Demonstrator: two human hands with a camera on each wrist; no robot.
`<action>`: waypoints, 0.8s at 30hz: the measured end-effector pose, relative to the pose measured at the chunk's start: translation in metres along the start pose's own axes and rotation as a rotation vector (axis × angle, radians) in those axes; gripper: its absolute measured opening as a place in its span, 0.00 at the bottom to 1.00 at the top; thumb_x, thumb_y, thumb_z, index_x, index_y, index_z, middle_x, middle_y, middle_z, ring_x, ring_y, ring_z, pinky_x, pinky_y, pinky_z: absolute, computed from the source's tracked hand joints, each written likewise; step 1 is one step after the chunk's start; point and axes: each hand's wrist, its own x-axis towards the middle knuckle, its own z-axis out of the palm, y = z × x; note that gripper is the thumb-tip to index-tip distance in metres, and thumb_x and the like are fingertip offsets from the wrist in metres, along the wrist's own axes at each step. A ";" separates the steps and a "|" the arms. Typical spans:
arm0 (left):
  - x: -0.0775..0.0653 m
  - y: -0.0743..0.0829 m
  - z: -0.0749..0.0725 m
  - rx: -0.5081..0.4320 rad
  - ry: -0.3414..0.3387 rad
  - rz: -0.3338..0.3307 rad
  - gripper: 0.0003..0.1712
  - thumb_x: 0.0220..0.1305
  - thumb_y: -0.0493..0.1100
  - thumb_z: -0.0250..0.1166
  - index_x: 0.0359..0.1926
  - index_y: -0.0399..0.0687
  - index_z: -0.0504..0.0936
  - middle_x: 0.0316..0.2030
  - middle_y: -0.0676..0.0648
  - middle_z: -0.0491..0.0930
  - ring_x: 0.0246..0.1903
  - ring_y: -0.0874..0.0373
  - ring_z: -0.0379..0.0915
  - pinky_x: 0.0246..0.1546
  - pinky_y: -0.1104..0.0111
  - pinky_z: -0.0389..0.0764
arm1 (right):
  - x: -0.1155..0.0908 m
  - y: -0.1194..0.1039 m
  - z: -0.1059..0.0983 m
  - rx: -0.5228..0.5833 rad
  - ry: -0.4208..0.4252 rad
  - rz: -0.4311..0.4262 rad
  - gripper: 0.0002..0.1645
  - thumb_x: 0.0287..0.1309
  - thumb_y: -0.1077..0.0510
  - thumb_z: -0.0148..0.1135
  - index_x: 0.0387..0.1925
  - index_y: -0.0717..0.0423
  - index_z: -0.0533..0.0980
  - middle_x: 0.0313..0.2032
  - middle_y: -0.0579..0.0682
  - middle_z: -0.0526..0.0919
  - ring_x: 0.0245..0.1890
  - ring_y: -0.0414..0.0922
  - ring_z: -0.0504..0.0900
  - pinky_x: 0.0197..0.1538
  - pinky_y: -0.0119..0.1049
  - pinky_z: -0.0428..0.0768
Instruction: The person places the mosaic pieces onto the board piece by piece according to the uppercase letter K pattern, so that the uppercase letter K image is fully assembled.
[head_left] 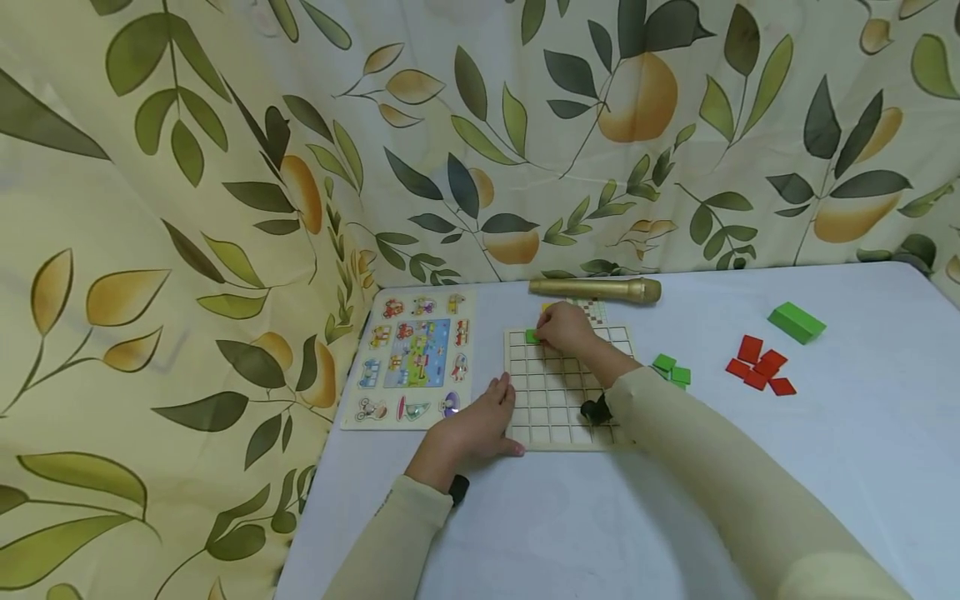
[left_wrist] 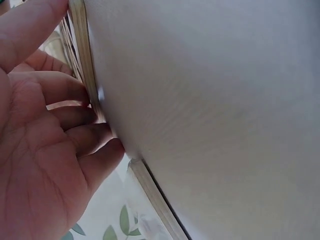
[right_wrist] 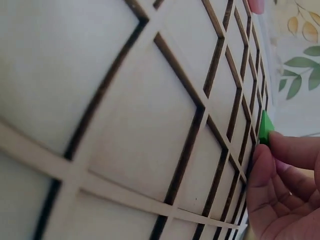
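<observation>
A wooden grid board (head_left: pixel 555 435) with raised square cells lies at the middle of the table. At its far left part, my right hand (head_left: pixel 564 328) pinches a small green square tile (right_wrist: pixel 266 127) between thumb and fingertips, over the cells near the upper edge. The lattice of the board (right_wrist: pixel 145 120) fills much of the right wrist view. My left hand (head_left: pixel 480 421) rests against the board's left edge, fingers extended and thumb toward its near corner. In the left wrist view, the fingertips of this hand (left_wrist: pixel 45 135) touch the wooden edge (left_wrist: pixel 86 55).
Left of the grid board lies a picture puzzle board (head_left: pixel 356 392). A gold microphone (head_left: pixel 596 289) and a small checkered card (head_left: pixel 596 311) lie behind. To the right are several green tiles (head_left: pixel 680 376), several red tiles (head_left: pixel 756 367) and a green block (head_left: pixel 797 322). A patterned curtain (head_left: pixel 450 125) hangs behind.
</observation>
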 end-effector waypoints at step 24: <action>0.004 0.002 -0.002 0.099 -0.102 -0.017 0.57 0.69 0.64 0.59 0.80 0.38 0.38 0.79 0.40 0.28 0.78 0.49 0.25 0.75 0.62 0.46 | 0.001 0.002 0.008 -0.125 0.038 -0.049 0.06 0.66 0.60 0.65 0.36 0.61 0.81 0.38 0.55 0.84 0.35 0.50 0.81 0.41 0.44 0.81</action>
